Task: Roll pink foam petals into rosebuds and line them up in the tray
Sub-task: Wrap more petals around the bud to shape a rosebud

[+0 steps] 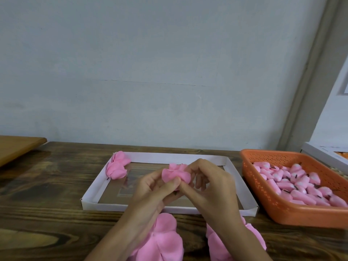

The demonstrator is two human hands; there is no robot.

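A half-rolled pink foam rosebud is held above the white tray. My left hand pinches its base between thumb and fingers. My right hand grips the same bud from the right, fingers curled round its petals. Two finished rosebuds lie in the tray's far left corner. Flat pink foam petals lie on the table under my wrists, with more petals to the right, partly hidden by my right forearm.
An orange perforated basket at the right holds several small pink pieces with dark stems. A white box stands behind it. A light wooden board lies at the far left. The dark wooden table meets a grey wall.
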